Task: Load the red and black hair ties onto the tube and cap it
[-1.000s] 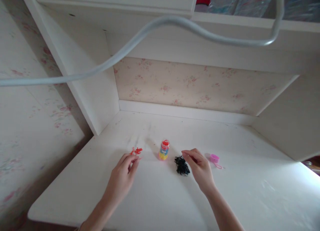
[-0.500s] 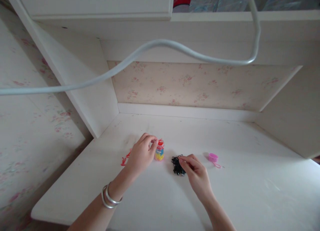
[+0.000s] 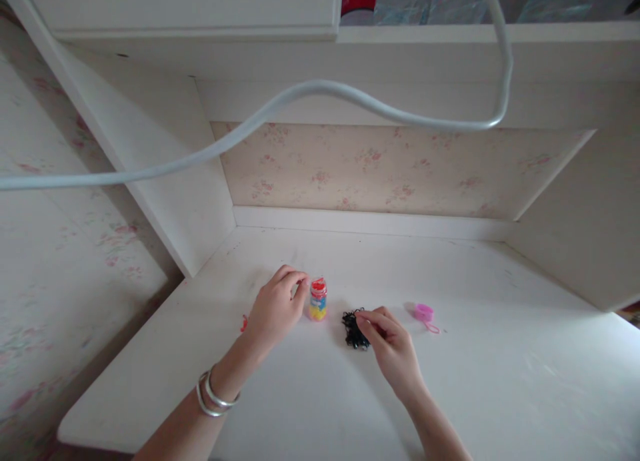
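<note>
A small clear jar (image 3: 317, 304) stands upright, packed with red, blue and yellow bits that look like small elastic bands; red ones stick up at its open mouth. Just left of that mouth, my left hand (image 3: 280, 304) has thumb and forefinger pinched together; whatever is between them is too small to make out. My right hand (image 3: 393, 344) is also pinched, its fingertips over a pile of black elastic bands (image 3: 353, 333). I cannot tell whether a band is between them. Partly hidden behind my left hand are some loose red bands (image 3: 244, 323).
To the right lies a pink lid with a loop (image 3: 425, 313) on the white desktop (image 3: 490, 381). A pale cable (image 3: 320, 86) crosses the upper view in front of the overhead shelf (image 3: 450, 33). White side panels and a floral back wall enclose the desk.
My left hand has moved slightly left, away from the jar's mouth, covering more of the loose red bands. My right hand stays pinched over the black pile. The view has shifted a little.
</note>
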